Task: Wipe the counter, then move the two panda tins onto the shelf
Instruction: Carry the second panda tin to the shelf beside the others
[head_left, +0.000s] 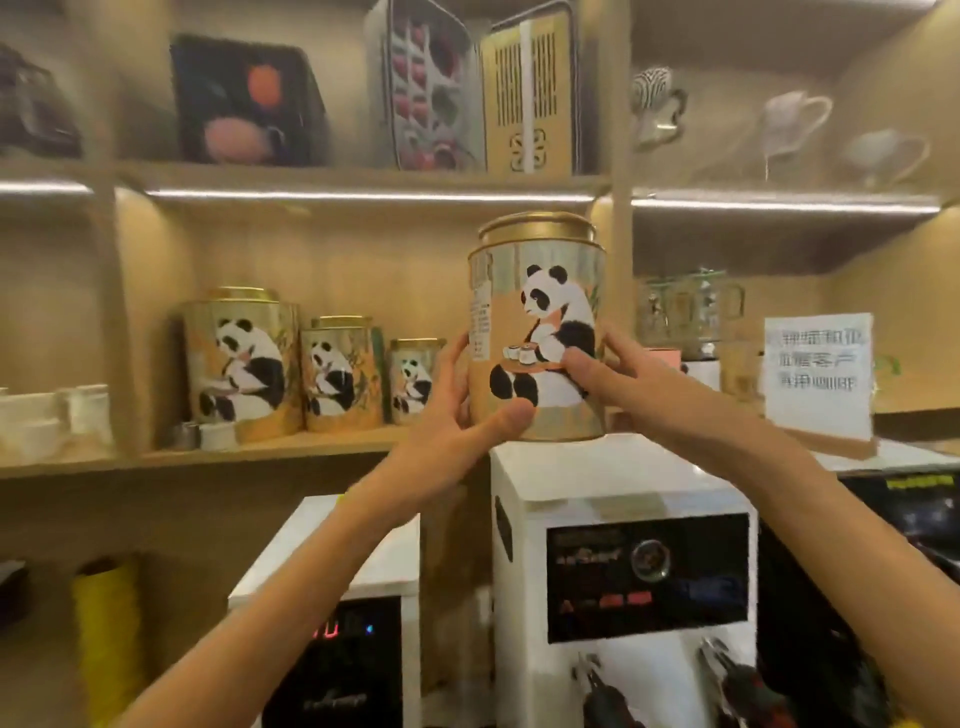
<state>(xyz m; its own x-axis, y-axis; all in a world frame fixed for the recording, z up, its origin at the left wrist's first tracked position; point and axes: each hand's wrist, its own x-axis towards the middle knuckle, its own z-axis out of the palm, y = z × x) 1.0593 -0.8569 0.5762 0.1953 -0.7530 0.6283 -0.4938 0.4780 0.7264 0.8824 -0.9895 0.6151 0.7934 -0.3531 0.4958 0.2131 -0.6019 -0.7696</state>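
Note:
A tall round panda tin (537, 291) with a gold lid is held upright in the air between both my hands, just above a white machine (597, 478). My left hand (457, 415) grips its lower left side with the thumb across the front. My right hand (618, 371) clasps its right side, thumb on the panda picture. On the wooden shelf (270, 449) to the left stand three more panda tins: a large one (241, 364), a middle one (343, 374) and a small one (413, 379) partly hidden by my left hand.
White cups (52, 415) sit at the shelf's left end. A second white machine (332, 613) stands lower left, a paper sign (818, 379) on a wooden stand at the right. Upper shelves hold boxes, trays and hanging mugs. A yellow cylinder (106, 634) is at bottom left.

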